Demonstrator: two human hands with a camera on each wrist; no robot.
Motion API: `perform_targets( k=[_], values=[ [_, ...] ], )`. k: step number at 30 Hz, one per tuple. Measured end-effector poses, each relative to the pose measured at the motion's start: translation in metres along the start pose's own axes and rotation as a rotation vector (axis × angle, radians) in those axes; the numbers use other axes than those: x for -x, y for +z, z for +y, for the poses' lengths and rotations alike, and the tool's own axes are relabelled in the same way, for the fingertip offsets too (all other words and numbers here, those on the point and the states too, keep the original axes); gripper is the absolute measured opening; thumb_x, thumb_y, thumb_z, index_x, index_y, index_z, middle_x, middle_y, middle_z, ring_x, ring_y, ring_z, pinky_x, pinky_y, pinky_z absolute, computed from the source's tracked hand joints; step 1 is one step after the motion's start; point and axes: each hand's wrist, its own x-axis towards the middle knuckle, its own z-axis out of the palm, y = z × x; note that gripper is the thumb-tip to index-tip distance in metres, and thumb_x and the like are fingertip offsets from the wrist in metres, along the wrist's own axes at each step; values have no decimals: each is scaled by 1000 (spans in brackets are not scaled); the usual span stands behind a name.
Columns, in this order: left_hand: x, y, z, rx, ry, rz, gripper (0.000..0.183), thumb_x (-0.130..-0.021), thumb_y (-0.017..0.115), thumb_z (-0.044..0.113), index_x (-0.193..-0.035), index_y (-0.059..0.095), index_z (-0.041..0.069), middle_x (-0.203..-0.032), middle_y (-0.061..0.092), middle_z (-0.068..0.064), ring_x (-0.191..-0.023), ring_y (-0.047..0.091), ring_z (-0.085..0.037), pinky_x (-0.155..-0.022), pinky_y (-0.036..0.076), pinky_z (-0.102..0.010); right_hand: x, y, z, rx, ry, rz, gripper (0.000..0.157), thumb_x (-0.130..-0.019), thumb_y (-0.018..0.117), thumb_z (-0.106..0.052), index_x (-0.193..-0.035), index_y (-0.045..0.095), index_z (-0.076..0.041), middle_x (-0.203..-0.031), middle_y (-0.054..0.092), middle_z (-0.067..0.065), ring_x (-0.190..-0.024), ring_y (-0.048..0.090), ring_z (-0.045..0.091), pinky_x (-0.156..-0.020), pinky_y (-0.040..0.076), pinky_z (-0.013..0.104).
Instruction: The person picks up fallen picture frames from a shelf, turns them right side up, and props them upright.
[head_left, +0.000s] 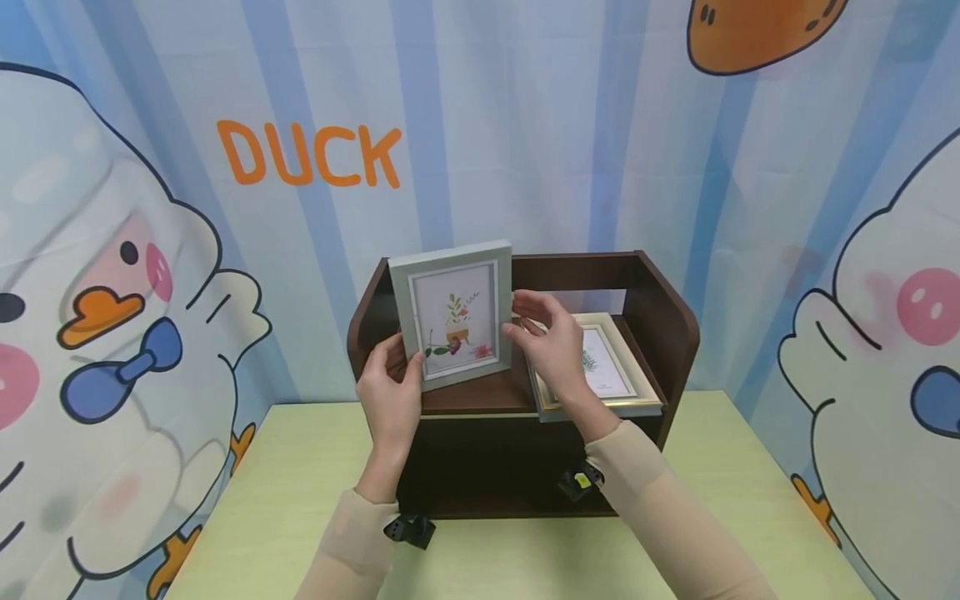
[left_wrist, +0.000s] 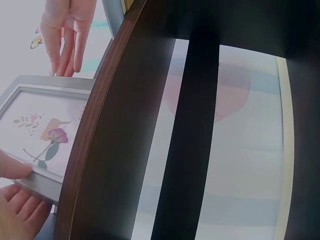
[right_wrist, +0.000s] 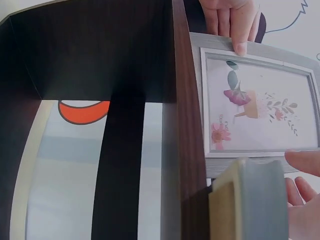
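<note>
A grey picture frame (head_left: 451, 317) with a flower print leans, slightly tilted, on the upper shelf of a dark brown wooden rack (head_left: 465, 402). My left hand (head_left: 392, 392) grips its lower left side, thumb on the front and fingers behind, as the left wrist view also shows. At the frame's right edge is my right hand (head_left: 551, 342), its fingers loosely extended; whether they touch the edge is hard to tell. Beside it lies a cream and gold picture frame (head_left: 621, 367) with a plant print, on top of another frame, partly behind my right hand and wrist.
The rack has raised side panels (head_left: 663, 317) and a back rail (head_left: 573, 271). It stands on a pale yellow-green table (head_left: 315, 467) with an open space below its shelf. Behind hangs a blue striped curtain (head_left: 517, 125) with duck prints.
</note>
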Motion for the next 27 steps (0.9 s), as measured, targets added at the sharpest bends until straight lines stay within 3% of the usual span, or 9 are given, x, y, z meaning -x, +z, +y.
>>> perform_targets(
  k=[4,12,27],
  values=[
    [1,1,0,1,10,20,32,-78,67,20,-108,60,11,-95,63,-5,-84,62,-14,-71,52,-28,-4,-1,4,36,-45,16,40,-72,71,-7,-110,58,-7,-106,62,9,-98,59,17,-85,48,29],
    [3,4,0,5,34,65,30,-77,69,20,-104,62,12,-93,64,-2,-83,61,-11,-69,51,-28,0,-6,-41,11,-57,1,39,-73,67,3,-109,54,7,-107,59,22,-102,55,35,-89,45,42],
    [9,11,3,35,83,120,27,-74,71,18,-99,64,11,-88,63,-2,-78,61,-11,-66,51,-27,-7,-8,-50,14,-116,-5,38,-74,66,2,-110,55,7,-109,58,23,-103,56,34,-90,44,43]
  ],
)
